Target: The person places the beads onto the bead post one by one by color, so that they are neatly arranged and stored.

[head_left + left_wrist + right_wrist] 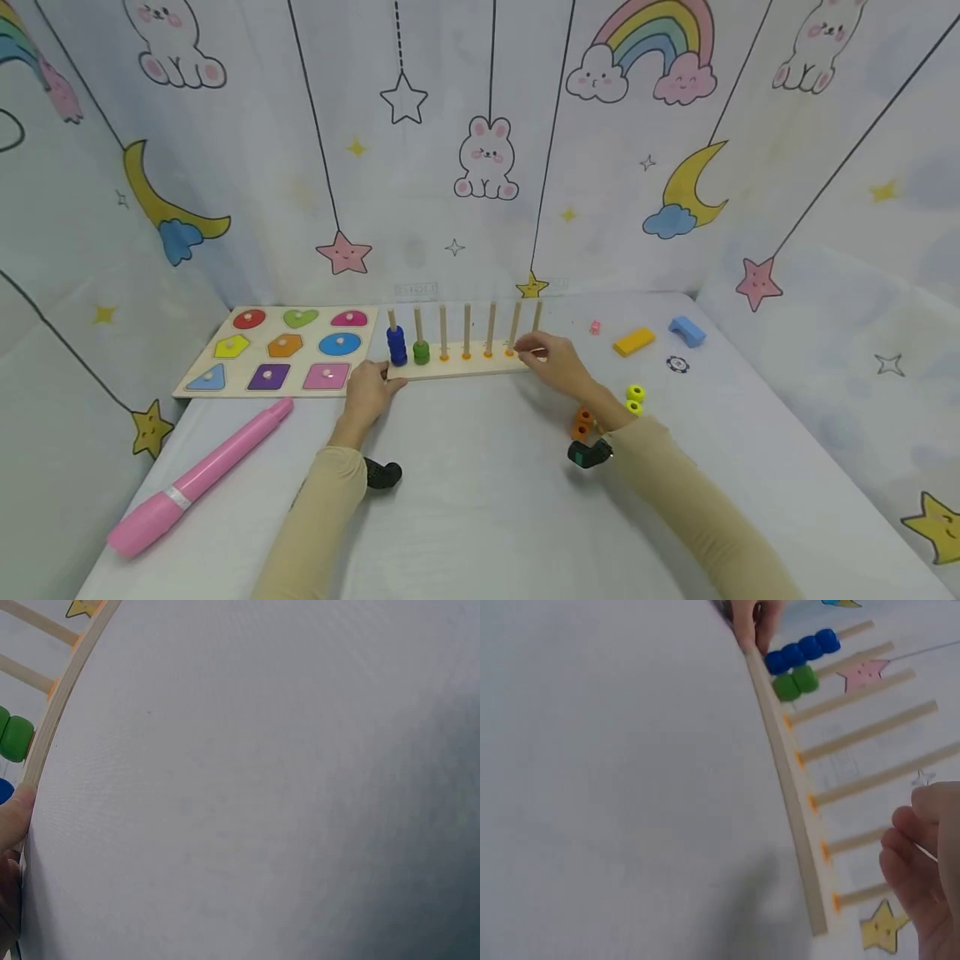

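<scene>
A wooden peg board (465, 367) with a row of upright pegs stands at the table's far side. Blue beads (397, 346) are stacked on its leftmost peg, and green beads (422, 352) sit on the one beside it; the other pegs carry none. My left hand (369, 392) grips the board's left end, thumb (16, 814) along the front edge. Near the right-end pegs hovers my right hand (555, 362), its fingers (904, 862) loosely bent. No object shows between them, and they hide the outer parts of two pegs in the right wrist view.
Orange beads (582, 423) and yellow-green beads (635, 392) lie by the right forearm. Farther right are a yellow block (633, 342), a blue block (687, 331) and a round chip (677, 364). At left are a shape puzzle (232, 379) and a pink marker-shaped tube (225, 458).
</scene>
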Demonstrator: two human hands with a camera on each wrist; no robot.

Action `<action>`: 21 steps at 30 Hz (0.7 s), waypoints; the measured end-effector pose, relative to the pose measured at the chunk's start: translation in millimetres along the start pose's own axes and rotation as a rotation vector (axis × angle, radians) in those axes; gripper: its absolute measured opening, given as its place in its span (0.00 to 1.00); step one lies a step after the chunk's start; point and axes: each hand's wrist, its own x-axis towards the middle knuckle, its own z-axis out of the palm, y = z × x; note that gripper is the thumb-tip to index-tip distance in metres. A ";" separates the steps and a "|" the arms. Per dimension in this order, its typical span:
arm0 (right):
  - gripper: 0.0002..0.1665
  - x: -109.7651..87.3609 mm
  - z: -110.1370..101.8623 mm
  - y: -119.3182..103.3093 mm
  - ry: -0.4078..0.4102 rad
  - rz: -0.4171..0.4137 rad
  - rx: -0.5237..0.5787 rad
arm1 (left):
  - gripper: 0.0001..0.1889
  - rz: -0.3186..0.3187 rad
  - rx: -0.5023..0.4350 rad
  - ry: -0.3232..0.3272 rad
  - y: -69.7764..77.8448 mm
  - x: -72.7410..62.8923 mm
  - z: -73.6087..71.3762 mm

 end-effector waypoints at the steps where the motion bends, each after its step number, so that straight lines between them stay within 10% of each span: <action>1: 0.08 -6.8 -6.1 5.5 -0.022 0.039 -0.007 | 0.28 -0.004 -0.001 -0.002 -0.5 -0.4 0.0; 10: 0.13 -57.0 -50.3 30.7 -0.165 0.311 -0.050 | 0.28 0.006 0.010 0.013 -3.4 -1.1 -0.4; 21: 0.23 -89.4 -70.3 46.1 -0.252 0.245 -0.117 | 0.28 0.002 -0.008 0.007 -3.3 0.2 -0.2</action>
